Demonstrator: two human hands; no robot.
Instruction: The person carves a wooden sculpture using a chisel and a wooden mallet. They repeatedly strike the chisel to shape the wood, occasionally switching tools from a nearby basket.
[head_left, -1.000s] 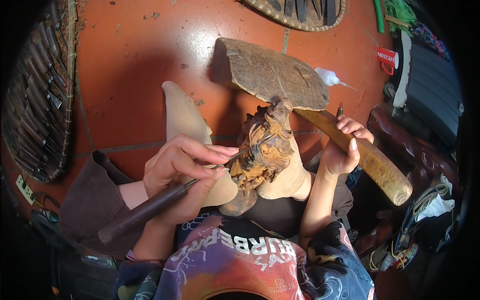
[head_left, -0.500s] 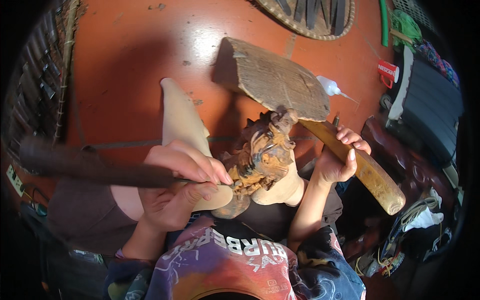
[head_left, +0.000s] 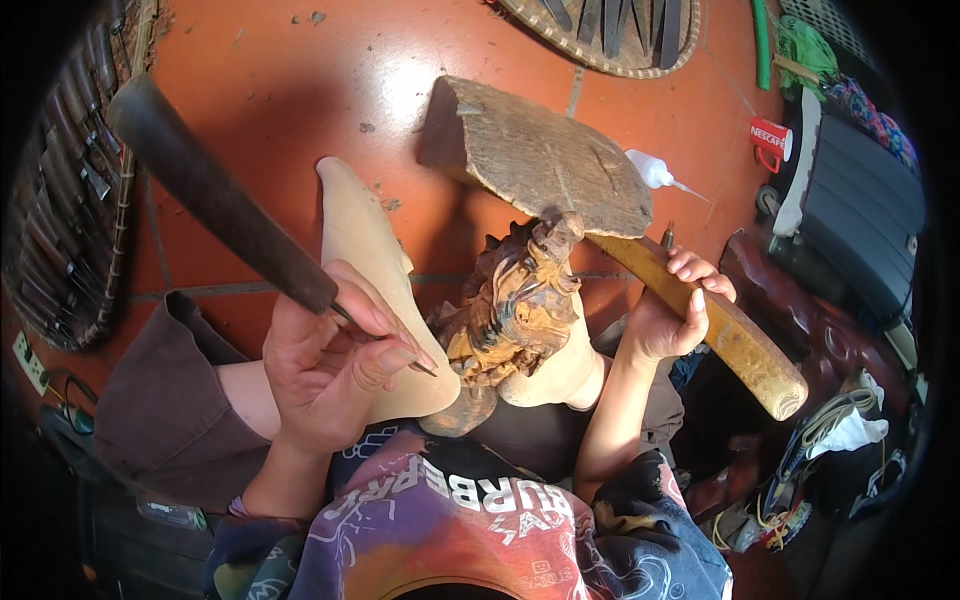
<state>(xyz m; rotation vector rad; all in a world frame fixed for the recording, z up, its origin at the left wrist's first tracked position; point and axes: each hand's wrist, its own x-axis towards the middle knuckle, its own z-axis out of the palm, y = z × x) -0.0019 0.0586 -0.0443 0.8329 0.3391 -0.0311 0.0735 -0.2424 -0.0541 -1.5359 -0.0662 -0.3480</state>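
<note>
From my feed, the left hand grasps a chisel, fingers wrapped lightly round its thin blade below the dark handle. The right hand grasps a wooden mallet by its pale handle, fingers curled over it. The carving stands between the left foot and the right foot, above the orange tiled floor

What worries me first is the chisel tip: it shows over the left foot, apart from the carving, so a slip of that light hold could bring it down on the foot. The mallet's broad head shows right at the carving's top; whether they touch I can't tell, but a careless swing might chip the fine raised detail. With no hand on it, I judge the carving could also twist if struck off-centre

As for containers, the woven basket on the left is crowded with dark-handled tools, packed side by side. The round woven tray at the top bears flat dark strips. I can't see into the red mug, nor tell what the white squeeze bottle holds
</note>
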